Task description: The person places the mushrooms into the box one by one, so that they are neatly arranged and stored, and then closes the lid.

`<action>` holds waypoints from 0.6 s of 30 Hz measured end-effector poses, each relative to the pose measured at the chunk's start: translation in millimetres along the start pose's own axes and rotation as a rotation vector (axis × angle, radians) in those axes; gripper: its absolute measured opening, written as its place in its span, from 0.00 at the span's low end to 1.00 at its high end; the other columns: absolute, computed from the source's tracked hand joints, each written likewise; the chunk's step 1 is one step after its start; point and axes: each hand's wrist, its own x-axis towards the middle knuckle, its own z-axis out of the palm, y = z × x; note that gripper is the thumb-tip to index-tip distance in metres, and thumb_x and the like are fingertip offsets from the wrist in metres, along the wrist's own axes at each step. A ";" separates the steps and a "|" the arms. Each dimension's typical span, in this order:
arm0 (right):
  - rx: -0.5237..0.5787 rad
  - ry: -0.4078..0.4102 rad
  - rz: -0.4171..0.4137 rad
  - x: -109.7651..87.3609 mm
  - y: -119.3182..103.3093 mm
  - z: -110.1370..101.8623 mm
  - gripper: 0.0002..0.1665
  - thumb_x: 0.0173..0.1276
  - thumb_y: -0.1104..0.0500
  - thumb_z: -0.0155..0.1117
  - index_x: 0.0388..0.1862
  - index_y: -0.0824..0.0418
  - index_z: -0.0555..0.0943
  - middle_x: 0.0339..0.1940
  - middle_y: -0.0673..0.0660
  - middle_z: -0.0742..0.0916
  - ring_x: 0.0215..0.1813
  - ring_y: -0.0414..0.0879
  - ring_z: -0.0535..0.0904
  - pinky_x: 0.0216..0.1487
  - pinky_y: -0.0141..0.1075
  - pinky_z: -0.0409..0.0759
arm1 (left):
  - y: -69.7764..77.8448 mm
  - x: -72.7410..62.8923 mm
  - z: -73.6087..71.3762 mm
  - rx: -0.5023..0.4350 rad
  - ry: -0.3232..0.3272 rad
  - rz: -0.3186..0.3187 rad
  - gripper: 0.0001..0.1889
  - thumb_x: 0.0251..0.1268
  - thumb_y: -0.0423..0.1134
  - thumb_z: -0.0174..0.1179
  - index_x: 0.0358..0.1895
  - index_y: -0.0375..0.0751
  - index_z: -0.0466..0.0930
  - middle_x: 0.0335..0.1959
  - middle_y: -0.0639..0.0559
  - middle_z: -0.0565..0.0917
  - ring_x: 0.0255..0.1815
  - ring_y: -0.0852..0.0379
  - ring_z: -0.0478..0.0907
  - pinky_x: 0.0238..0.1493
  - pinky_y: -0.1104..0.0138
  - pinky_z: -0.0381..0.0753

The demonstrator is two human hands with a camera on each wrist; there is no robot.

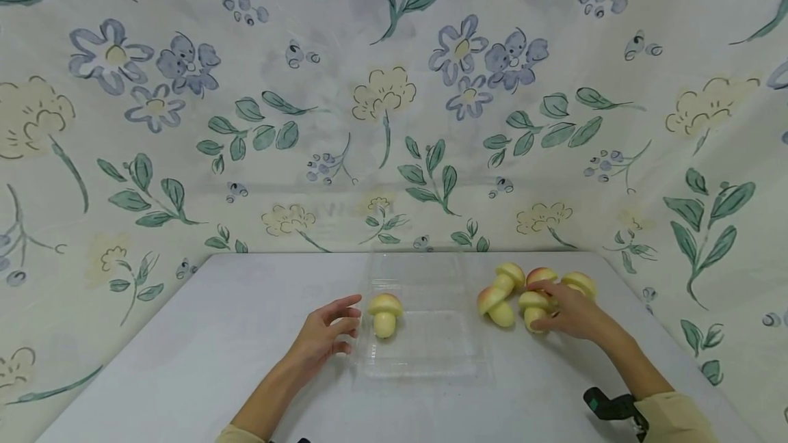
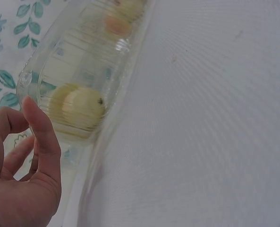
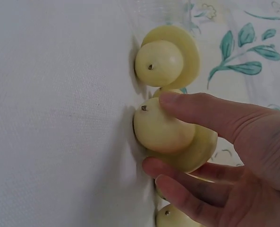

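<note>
A yellow mushroom-shaped piece [image 1: 385, 316] lies at the left side of a clear plastic container [image 1: 425, 369]. Beside the container's left wall is my left hand [image 1: 326, 333], fingers loosely bent with nothing held; the left wrist view shows its fingertips close to the clear rim, and contact is unclear. To the right of the container, my right hand [image 1: 575, 310] holds another mushroom [image 3: 163, 125] between thumb and fingers, its stem end facing the right wrist camera. That mushroom appears to be on or just above the table.
Around my right hand lie several more mushrooms, some blushed red, including a leaning one [image 1: 495, 306], one behind it [image 1: 509, 277] and one at the far right [image 1: 580, 284]. The white table [image 1: 246, 333] meets a flowered cloth [image 1: 332, 122] at the back.
</note>
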 end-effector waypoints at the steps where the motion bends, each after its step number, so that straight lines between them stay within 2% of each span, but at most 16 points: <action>1: 0.003 -0.004 0.006 0.0 -0.1 0.2 0.39 0.52 0.53 0.78 0.61 0.65 0.76 0.47 0.60 0.85 0.43 0.45 0.76 0.40 0.35 0.74 | 0.2 0.0 0.2 0.000 0.002 0.000 0.29 0.65 0.30 0.57 0.71 0.36 0.65 0.47 0.51 0.75 0.34 0.61 0.75 0.24 0.74 0.78; 9: 0.075 -0.045 0.011 0.1 0.2 1.0 0.40 0.52 0.56 0.78 0.63 0.65 0.73 0.53 0.64 0.83 0.43 0.46 0.77 0.37 0.32 0.78 | 2.3 -2.0 1.2 0.009 0.018 -0.011 0.29 0.66 0.31 0.59 0.71 0.39 0.66 0.47 0.51 0.74 0.34 0.61 0.75 0.25 0.74 0.77; 18: 0.102 -0.058 0.006 -0.4 1.2 2.8 0.40 0.53 0.57 0.78 0.63 0.65 0.72 0.54 0.64 0.82 0.44 0.46 0.78 0.37 0.31 0.79 | 0.0 -0.2 1.3 0.009 0.025 -0.013 0.29 0.66 0.31 0.58 0.71 0.39 0.67 0.46 0.52 0.75 0.34 0.61 0.75 0.25 0.74 0.77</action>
